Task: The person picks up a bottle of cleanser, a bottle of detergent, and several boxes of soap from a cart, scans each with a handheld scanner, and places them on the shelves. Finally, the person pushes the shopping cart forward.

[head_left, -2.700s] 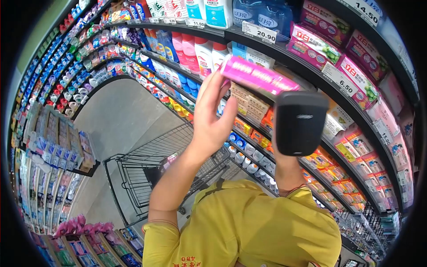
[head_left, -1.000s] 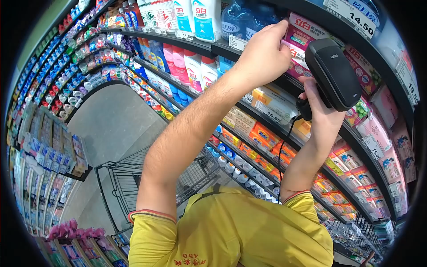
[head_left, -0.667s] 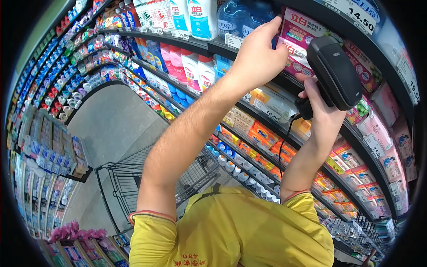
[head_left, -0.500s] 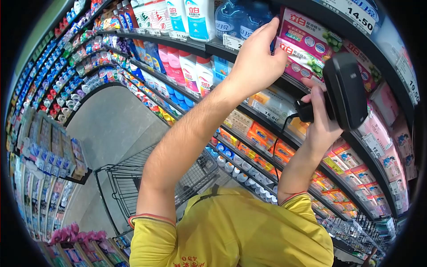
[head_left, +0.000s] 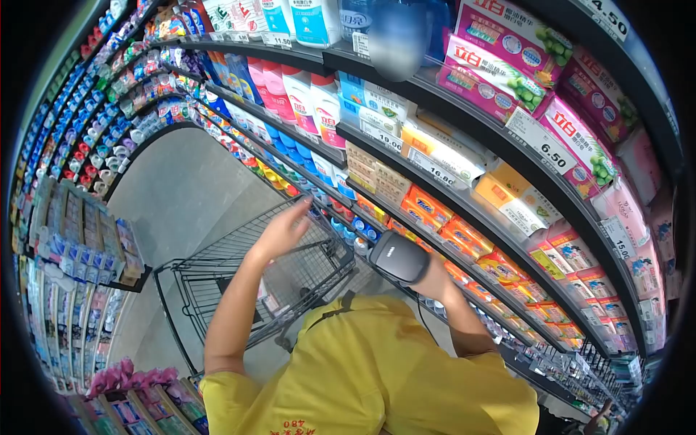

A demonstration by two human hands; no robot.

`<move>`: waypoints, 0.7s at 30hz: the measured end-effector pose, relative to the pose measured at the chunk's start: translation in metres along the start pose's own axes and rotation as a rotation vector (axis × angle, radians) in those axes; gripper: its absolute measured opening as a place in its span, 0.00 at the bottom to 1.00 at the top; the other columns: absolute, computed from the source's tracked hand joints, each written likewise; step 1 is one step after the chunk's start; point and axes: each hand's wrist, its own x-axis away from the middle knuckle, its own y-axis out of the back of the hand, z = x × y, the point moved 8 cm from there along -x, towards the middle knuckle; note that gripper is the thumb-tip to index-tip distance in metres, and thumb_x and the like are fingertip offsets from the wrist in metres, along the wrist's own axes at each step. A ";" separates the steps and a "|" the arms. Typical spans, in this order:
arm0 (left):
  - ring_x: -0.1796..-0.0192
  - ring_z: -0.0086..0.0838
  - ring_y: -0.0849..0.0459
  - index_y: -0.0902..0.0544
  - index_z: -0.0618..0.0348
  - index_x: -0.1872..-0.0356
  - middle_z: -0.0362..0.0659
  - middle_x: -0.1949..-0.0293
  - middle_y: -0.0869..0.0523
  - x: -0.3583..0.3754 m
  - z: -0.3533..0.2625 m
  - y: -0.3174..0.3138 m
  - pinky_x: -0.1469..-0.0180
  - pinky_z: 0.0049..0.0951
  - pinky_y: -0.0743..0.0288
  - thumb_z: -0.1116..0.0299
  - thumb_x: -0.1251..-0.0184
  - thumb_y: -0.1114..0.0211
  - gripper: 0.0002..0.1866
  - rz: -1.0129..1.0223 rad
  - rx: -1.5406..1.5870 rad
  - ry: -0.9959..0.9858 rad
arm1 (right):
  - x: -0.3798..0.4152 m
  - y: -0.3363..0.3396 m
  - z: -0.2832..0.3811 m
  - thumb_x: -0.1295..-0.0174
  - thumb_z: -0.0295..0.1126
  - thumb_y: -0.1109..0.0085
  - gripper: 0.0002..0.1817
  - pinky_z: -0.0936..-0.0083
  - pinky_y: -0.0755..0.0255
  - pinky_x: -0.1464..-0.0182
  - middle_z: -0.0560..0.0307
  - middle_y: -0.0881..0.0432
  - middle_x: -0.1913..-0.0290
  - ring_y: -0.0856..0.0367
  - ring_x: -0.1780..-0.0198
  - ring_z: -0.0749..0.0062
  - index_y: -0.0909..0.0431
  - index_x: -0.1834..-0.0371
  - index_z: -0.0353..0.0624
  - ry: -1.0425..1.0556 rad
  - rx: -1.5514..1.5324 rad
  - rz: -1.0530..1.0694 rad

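My right hand (head_left: 433,281) is wrapped around a black handheld barcode scanner (head_left: 399,258), held low in front of the yellow shirt (head_left: 362,355). The scanner's broad head hides most of the fingers, and a thin cable hangs below it. Over the wire shopping cart (head_left: 206,290) is my left hand (head_left: 284,230), with nothing in it and its fingers stretched forward. Boxes of soap in magenta wrapping (head_left: 493,72) stand on the upper right shelf, apart from both hands.
Shelves (head_left: 435,94) of detergent bottles, soap packs and price tags curve along the front and right. Orange soap packs (head_left: 428,206) fill a lower shelf near the scanner. Grey aisle floor (head_left: 196,174) lies beyond the cart, and a display rack (head_left: 87,232) stands at the left.
My left hand has come down from the magenta soap boxes to above the cart. My right hand has lowered the scanner from the upper shelf to near the body.
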 end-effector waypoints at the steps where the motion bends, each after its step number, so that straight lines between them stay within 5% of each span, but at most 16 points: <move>1: 0.40 0.45 0.22 0.30 0.61 0.36 0.56 0.41 0.22 0.046 0.102 -0.029 0.39 0.36 0.29 0.59 0.34 0.40 0.28 0.189 -0.286 0.210 | 0.008 -0.014 -0.021 0.51 0.35 0.32 0.18 0.68 0.24 0.55 0.43 0.16 0.63 0.15 0.56 0.55 0.19 0.57 0.40 -0.194 -0.073 0.084; 2: 0.41 0.47 0.22 0.29 0.60 0.37 0.58 0.43 0.22 0.100 0.148 -0.046 0.39 0.39 0.29 0.47 0.40 0.38 0.35 0.580 -0.402 0.638 | 0.025 -0.030 -0.051 0.51 0.35 0.32 0.20 0.68 0.24 0.55 0.43 0.16 0.62 0.15 0.57 0.55 0.20 0.55 0.39 -0.287 -0.055 0.150; 4: 0.40 0.49 0.23 0.27 0.60 0.38 0.60 0.43 0.22 0.229 0.278 -0.097 0.38 0.41 0.30 0.39 0.46 0.39 0.41 0.985 -0.432 0.734 | 0.057 -0.054 -0.106 0.51 0.36 0.32 0.21 0.68 0.24 0.54 0.43 0.15 0.61 0.15 0.57 0.55 0.21 0.53 0.38 -0.387 -0.032 0.217; 5: 0.41 0.50 0.22 0.25 0.55 0.39 0.57 0.42 0.22 0.263 0.268 -0.100 0.39 0.40 0.30 0.40 0.49 0.36 0.39 1.003 -0.512 0.832 | 0.071 -0.063 -0.122 0.49 0.35 0.32 0.20 0.69 0.24 0.57 0.46 0.15 0.63 0.15 0.61 0.58 0.21 0.55 0.38 -0.417 -0.055 0.227; 8: 0.41 0.49 0.22 0.23 0.50 0.40 0.53 0.42 0.21 0.346 0.303 -0.138 0.39 0.40 0.29 0.48 0.48 0.35 0.32 0.896 -0.473 0.867 | 0.101 -0.092 -0.167 0.46 0.33 0.33 0.16 0.73 0.25 0.63 0.52 0.16 0.68 0.17 0.69 0.68 0.22 0.58 0.37 -0.623 -0.234 0.333; 9: 0.41 0.46 0.21 0.22 0.50 0.41 0.51 0.44 0.19 0.351 0.297 -0.136 0.40 0.39 0.28 0.54 0.48 0.35 0.30 0.702 -0.450 0.994 | 0.118 -0.106 -0.180 0.45 0.33 0.34 0.13 0.75 0.26 0.67 0.56 0.17 0.71 0.19 0.72 0.73 0.22 0.61 0.37 -0.791 -0.398 0.423; 10: 0.41 0.42 0.20 0.22 0.50 0.42 0.49 0.45 0.18 0.360 0.286 -0.133 0.41 0.38 0.27 0.60 0.48 0.35 0.28 0.502 -0.421 1.124 | 0.116 -0.113 -0.180 0.44 0.32 0.34 0.10 0.79 0.30 0.73 0.62 0.21 0.75 0.24 0.76 0.82 0.24 0.64 0.39 -0.729 -0.468 0.444; 17: 0.48 0.41 0.17 0.17 0.50 0.53 0.48 0.53 0.15 0.350 0.255 -0.128 0.49 0.43 0.25 0.68 0.41 0.43 0.15 0.252 -0.546 1.140 | 0.077 -0.169 -0.162 0.45 0.33 0.33 0.12 0.77 0.29 0.72 0.64 0.23 0.79 0.24 0.76 0.81 0.22 0.64 0.38 -0.706 -0.231 0.693; 19: 0.54 0.44 0.14 0.15 0.54 0.61 0.49 0.59 0.13 0.360 0.269 -0.137 0.54 0.44 0.22 0.68 0.40 0.43 0.10 0.170 -0.550 1.061 | 0.050 -0.183 -0.131 0.44 0.34 0.34 0.13 0.78 0.29 0.71 0.63 0.22 0.77 0.24 0.75 0.81 0.22 0.61 0.38 -0.489 -0.152 0.743; 21: 0.54 0.44 0.14 0.15 0.55 0.62 0.50 0.59 0.13 0.363 0.270 -0.143 0.52 0.44 0.21 0.70 0.40 0.44 0.10 0.167 -0.519 1.073 | 0.049 -0.215 -0.139 0.43 0.36 0.34 0.15 0.78 0.29 0.70 0.63 0.21 0.75 0.24 0.74 0.82 0.22 0.59 0.37 -0.582 -0.368 0.728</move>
